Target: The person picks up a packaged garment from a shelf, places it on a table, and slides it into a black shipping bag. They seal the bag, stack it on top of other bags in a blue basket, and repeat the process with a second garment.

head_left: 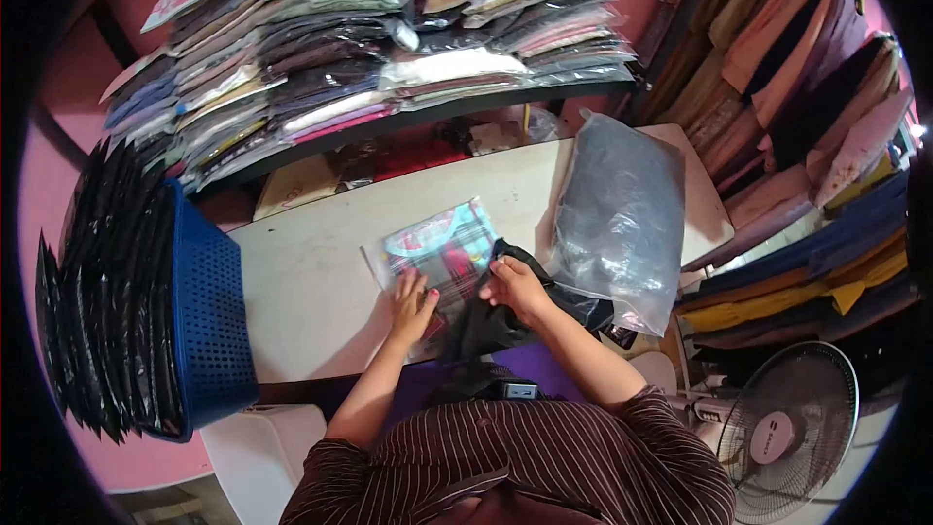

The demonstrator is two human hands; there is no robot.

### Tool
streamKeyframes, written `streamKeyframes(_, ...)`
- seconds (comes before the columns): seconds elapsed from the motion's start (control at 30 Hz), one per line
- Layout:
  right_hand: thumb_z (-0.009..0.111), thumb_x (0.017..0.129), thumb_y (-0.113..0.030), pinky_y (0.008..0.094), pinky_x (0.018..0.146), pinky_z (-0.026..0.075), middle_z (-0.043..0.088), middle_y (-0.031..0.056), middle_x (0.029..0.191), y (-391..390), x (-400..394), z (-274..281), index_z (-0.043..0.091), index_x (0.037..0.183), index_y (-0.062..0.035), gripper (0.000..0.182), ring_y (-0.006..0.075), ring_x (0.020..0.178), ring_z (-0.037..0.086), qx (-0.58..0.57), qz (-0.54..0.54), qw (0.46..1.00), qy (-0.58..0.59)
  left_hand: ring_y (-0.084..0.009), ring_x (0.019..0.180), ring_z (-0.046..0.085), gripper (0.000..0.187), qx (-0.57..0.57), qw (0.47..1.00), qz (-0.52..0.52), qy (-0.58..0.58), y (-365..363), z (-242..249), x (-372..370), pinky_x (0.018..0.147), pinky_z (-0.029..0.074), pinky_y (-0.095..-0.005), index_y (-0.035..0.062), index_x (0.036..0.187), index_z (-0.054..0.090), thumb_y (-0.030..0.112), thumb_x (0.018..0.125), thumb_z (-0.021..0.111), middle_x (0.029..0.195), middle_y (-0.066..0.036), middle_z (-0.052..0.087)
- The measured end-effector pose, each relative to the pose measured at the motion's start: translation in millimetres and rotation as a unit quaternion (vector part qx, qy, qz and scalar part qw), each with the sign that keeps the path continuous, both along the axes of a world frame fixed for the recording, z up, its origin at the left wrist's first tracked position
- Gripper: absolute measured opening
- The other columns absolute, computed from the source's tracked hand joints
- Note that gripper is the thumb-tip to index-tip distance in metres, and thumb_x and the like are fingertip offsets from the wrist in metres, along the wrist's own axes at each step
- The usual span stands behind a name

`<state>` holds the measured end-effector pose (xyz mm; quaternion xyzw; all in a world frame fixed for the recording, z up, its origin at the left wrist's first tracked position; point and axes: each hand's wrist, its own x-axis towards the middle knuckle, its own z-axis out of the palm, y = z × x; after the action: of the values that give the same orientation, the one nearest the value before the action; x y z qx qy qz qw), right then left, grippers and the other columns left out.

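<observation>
On the white table lies a flat clear plastic package with a colourful label and a plaid pattern showing. My left hand rests on its lower left part, fingers spread. Just right of the package my right hand is closed, gripping crumpled thin black material. Whether this is cloth or plastic I cannot tell. The black material hangs towards the near table edge and overlaps the package's right side.
A large filled clear plastic bag lies on the table's right. Wrapped folded garments are stacked on a shelf behind. At left, a blue basket holds black plastic packets. Hanging clothes and a fan are on the right.
</observation>
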<state>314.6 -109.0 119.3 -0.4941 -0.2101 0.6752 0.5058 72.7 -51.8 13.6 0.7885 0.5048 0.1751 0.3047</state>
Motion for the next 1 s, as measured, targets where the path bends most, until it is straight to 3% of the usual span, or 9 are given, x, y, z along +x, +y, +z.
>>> streamKeyframes(0.07, 0.047, 0.098, -0.026, 0.029, 0.06, 0.049, 0.064, 0.0085, 0.079, 18.3, -23.4, 8.6, 0.049, 0.091, -0.0105, 0.017, 0.0178, 0.072, 0.064, -0.022, -0.01, 0.999, 0.037, -0.0315, 0.137, 0.03, 0.064, -0.217, 0.918, -0.066, -0.326, -8.0, 51.2, -0.9, 0.11, 0.024, -0.039, 0.0089, 0.139, 0.042, 0.047, 0.089, 0.056, 0.145, -0.02, 0.035)
streamKeyframes(0.2, 0.049, 0.096, -0.029, 0.0307, 0.069, 0.045, 0.065, 0.0043, 0.082, 51.9, -64.7, 18.9, 0.05, 0.092, -0.015, 0.015, 0.0145, 0.077, 0.064, -0.02, 0.031, 0.999, 0.024, -0.0274, 0.126, 0.046, 0.057, -0.142, 0.915, -0.079, -0.37, -21.3, 117.4, -21.1, 0.101, 0.037, -0.0345, 0.0072, 0.133, 0.049, 0.03, 0.085, 0.067, 0.135, -0.019, 0.048)
streamKeyframes(0.3, 0.05, 0.095, -0.031, 0.0309, 0.074, 0.042, 0.067, 0.0008, 0.085, 74.4, -97.5, 35.6, 0.053, 0.091, -0.017, 0.015, 0.0102, 0.077, 0.063, -0.001, 0.146, 0.989, -0.001, -0.0231, 0.094, 0.066, 0.044, -0.012, 0.987, 0.093, -0.127, -8.8, 125.0, -61.7, 0.083, 0.05, -0.034, 0.0039, 0.12, 0.058, 0.011, 0.079, 0.07, 0.099, -0.014, 0.068)
streamKeyframes(0.53, 0.057, 0.091, -0.024, 0.0328, 0.073, 0.049, 0.066, 0.0086, 0.09, 121.5, -120.8, 30.6, 0.056, 0.093, -0.008, 0.016, 0.0208, 0.081, 0.063, 0.312, 0.166, 0.931, -0.089, -0.0348, 0.098, 0.063, 0.028, 0.29, 0.898, 0.32, 0.081, 10.5, 229.8, -184.3, 0.086, 0.047, -0.0402, -0.0024, 0.107, 0.062, 0.013, 0.083, 0.062, 0.104, -0.021, 0.065)
streamKeyframes(0.63, 0.062, 0.078, -0.014, 0.0412, 0.079, 0.05, 0.064, 0.0182, 0.094, 110.1, -61.6, -30.4, 0.059, 0.099, -0.0052, 0.022, 0.0371, 0.091, 0.061, 0.311, 0.085, 0.712, -0.624, -0.0338, 0.087, 0.063, 0.021, 0.421, 0.831, 0.351, 0.096, -4.0, 290.6, -199.3, 0.078, 0.049, -0.0383, 0.0005, 0.101, 0.064, 0.002, 0.08, 0.06, 0.096, -0.016, 0.065)
streamKeyframes(0.7, 0.058, 0.081, -0.025, 0.0693, 0.099, 0.027, 0.055, 0.0138, 0.127, 89.3, -10.0, -76.2, 0.058, 0.115, -0.0114, 0.036, 0.0386, 0.127, 0.042, 0.118, 0.122, 0.641, -0.749, -0.0337, 0.085, 0.062, 0.022, 0.431, 0.813, 0.372, 0.118, -21.2, 321.7, -186.4, 0.077, 0.049, -0.0391, 0.0008, 0.099, 0.064, 0.0, 0.078, 0.061, 0.094, -0.015, 0.064)
streamKeyframes(0.73, 0.054, 0.086, -0.036, 0.0736, 0.091, 0.028, 0.049, 0.0097, 0.132, 75.5, 15.5, -78.1, 0.057, 0.117, -0.0132, 0.038, 0.0391, 0.128, 0.035, 0.045, 0.172, 0.527, -0.831, -0.0328, 0.088, 0.062, 0.027, 0.416, 0.823, 0.366, 0.122, -28.8, 330.8, -178.2, 0.08, 0.048, -0.0383, 0.0015, 0.102, 0.064, -0.002, 0.075, 0.062, 0.096, -0.015, 0.064)
streamKeyframes(0.8, 0.051, 0.088, -0.04, 0.0789, 0.097, 0.009, 0.035, 0.0072, 0.148, 50.9, 61.8, -99.8, 0.049, 0.133, -0.0233, 0.048, 0.0399, 0.14, 0.017, -0.079, 0.161, 0.568, -0.803, -0.0319, 0.091, 0.063, 0.033, 0.397, 0.834, 0.362, 0.128, -34.1, 329.6, -157.1, 0.084, 0.047, -0.0374, 0.0022, 0.104, 0.064, -0.003, 0.071, 0.063, 0.098, -0.015, 0.064)
streamKeyframes(1.0, 0.052, 0.089, -0.028, 0.0782, 0.097, 0.016, 0.032, 0.0057, 0.15, 10.0, 130.0, -97.7, 0.044, 0.136, -0.0347, 0.048, 0.0394, 0.139, 0.022, -0.086, 0.178, 0.597, -0.778, -0.0306, 0.101, 0.061, 0.038, 0.242, 0.941, 0.18, 0.156, -25.0, 257.7, -74.1, 0.093, 0.047, -0.0394, 0.0046, 0.104, 0.066, -0.001, 0.066, 0.065, 0.113, -0.011, 0.064)
